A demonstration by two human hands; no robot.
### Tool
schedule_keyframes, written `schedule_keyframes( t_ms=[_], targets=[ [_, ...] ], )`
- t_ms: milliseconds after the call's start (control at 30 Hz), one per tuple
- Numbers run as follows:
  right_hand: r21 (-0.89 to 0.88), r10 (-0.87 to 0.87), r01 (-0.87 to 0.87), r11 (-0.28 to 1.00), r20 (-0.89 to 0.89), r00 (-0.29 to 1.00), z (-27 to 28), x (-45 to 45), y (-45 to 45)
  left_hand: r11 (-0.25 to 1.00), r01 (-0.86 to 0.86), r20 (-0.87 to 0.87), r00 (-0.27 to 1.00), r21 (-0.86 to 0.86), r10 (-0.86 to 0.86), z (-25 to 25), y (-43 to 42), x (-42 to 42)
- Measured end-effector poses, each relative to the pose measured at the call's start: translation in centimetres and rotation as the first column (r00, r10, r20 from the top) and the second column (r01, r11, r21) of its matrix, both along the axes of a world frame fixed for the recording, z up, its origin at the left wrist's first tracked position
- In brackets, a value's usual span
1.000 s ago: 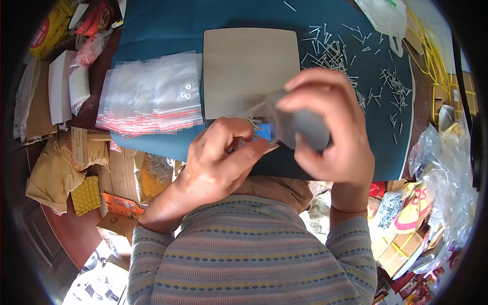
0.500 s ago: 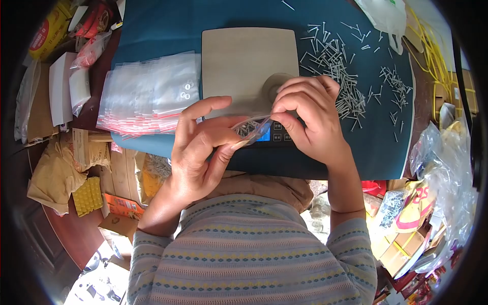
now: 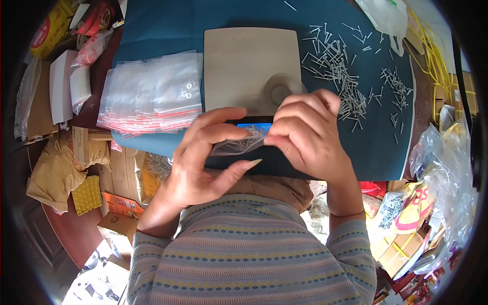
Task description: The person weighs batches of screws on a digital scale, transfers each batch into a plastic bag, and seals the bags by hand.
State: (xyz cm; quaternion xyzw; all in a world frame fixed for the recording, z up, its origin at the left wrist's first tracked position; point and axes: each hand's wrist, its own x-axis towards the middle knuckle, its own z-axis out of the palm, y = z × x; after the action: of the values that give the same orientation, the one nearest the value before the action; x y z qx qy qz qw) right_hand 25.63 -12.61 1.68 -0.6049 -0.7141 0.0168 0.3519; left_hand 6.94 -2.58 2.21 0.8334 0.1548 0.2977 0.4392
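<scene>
A small clear plastic bag with screws inside (image 3: 239, 144) hangs between my hands, in front of the scale's lit blue display (image 3: 256, 125). My right hand (image 3: 311, 134) pinches the bag's right edge between thumb and fingers. At the bag's left side is my left hand (image 3: 203, 155), its thumb and fingers spread apart. Behind them lies the scale's flat beige plate (image 3: 251, 66), with a round grey cup (image 3: 280, 91) standing on its lower right corner, close to my right hand's fingers.
Flat clear bags with red seals (image 3: 152, 96) are fanned out left of the scale. Loose screws (image 3: 338, 76) lie in piles on the dark cloth (image 3: 168, 25) to the right. A white plastic bag (image 3: 384, 20) sits at the back right.
The cup now stands on the scale. My right hand has gone from the cup to the bag's edge. My left thumb has moved away from the bag, and the bag has come lower.
</scene>
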Motion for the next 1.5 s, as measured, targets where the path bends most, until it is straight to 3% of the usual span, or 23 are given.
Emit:
schedule_keyframes(
  t_ms=[133, 333, 467, 567, 600, 767, 867, 900, 1000, 1033, 1067, 1133, 1167, 1233, 1333, 1433, 1500],
  targets=[
    [0.027, 0.036, -0.036, 0.999, -0.012, 0.999, 0.3, -1.2, -0.3, 0.993, 0.064, -0.062, 0.996, -0.104, -0.071, -0.3, -0.4, -0.2],
    [0.06, 0.052, -0.05, 0.997, -0.044, 0.998, -0.2, -1.8, -0.4, 0.989, 0.075, -0.073, 0.994, -0.124, -0.084, 0.3, -0.6, -0.2],
    [0.136, 0.107, -0.112, 0.984, 0.046, 0.993, 0.0, -1.8, -0.9, 0.967, 0.122, -0.042, 0.99, -0.226, -0.135, 0.0, -0.7, -0.5],
    [0.172, 0.047, -0.047, 0.984, -0.001, 0.999, 0.6, -1.0, -1.9, 0.896, 0.113, 0.088, 0.993, -0.431, -0.082, -0.4, 0.3, -1.8],
    [0.164, 0.012, -0.009, 0.986, -0.014, 1.0, 0.8, -0.5, -2.2, 0.889, 0.125, 0.086, 0.992, -0.44, -0.096, -0.3, 0.4, -1.9],
    [0.013, 0.144, -0.145, 0.989, -0.222, 0.964, -0.9, 0.5, -2.7, 0.856, 0.206, 0.014, 0.974, -0.475, -0.227, 0.4, 1.0, -3.4],
    [-0.175, -0.2, 0.186, 0.967, -0.065, 0.978, -1.9, 2.0, -4.2, 0.83, 0.248, 0.0, 0.958, -0.5, -0.286, 0.0, 2.4, -5.9],
    [-0.302, -0.285, 0.302, 0.904, 0.099, 0.953, -2.8, 3.5, -5.6, 0.809, 0.217, -0.029, 0.961, -0.546, -0.276, 0.2, 2.9, -7.3],
    [-0.29, -0.504, 0.633, 0.718, 0.411, 0.76, -6.6, 8.5, -10.0, 0.748, -0.036, -0.27, 0.943, -0.663, -0.195, 0.9, 4.0, -12.2],
    [-0.291, -0.536, 0.713, 0.638, 0.496, 0.683, -7.3, 9.9, -11.3, 0.78, -0.094, -0.302, 0.945, -0.619, -0.126, 0.9, 4.0, -12.7],
    [-0.283, -0.555, 0.785, 0.552, 0.578, 0.598, -7.8, 10.6, -12.2, 0.845, -0.132, -0.455, 0.879, -0.518, -0.142, 1.1, 4.2, -13.4],
    [-0.353, -0.563, 0.754, 0.554, 0.509, 0.651, -8.2, 11.5, -12.7, 0.946, -0.152, -0.72, 0.685, -0.285, -0.107, 1.6, 4.7, -14.5],
    [-0.387, -0.566, 0.736, 0.555, 0.472, 0.676, -8.3, 11.8, -12.7, 0.966, -0.179, -0.84, 0.538, -0.189, -0.065, 1.3, 4.8, -14.9],
    [-0.337, -0.512, 0.653, 0.678, 0.422, 0.748, -8.7, 12.0, -11.3, 0.985, -0.17, -0.979, 0.198, 0.013, 0.047, -0.4, 4.8, -15.4],
    [-0.276, -0.456, 0.56, 0.781, 0.362, 0.813, -8.7, 12.5, -7.6, 0.968, -0.201, -0.948, 0.25, 0.149, 0.198, -4.0, 4.9, -17.4],
    [-0.18, -0.408, 0.455, 0.872, 0.248, 0.879, -8.6, 13.8, -4.1, 0.978, -0.177, -0.764, 0.613, 0.115, 0.201, -3.9, 4.2, -16.0],
    [-0.116, -0.34, 0.362, 0.925, 0.176, 0.924, -8.1, 14.5, -1.7, 0.983, -0.163, -0.704, 0.688, 0.082, 0.173, -3.0, 3.7, -14.2]
  ],
)
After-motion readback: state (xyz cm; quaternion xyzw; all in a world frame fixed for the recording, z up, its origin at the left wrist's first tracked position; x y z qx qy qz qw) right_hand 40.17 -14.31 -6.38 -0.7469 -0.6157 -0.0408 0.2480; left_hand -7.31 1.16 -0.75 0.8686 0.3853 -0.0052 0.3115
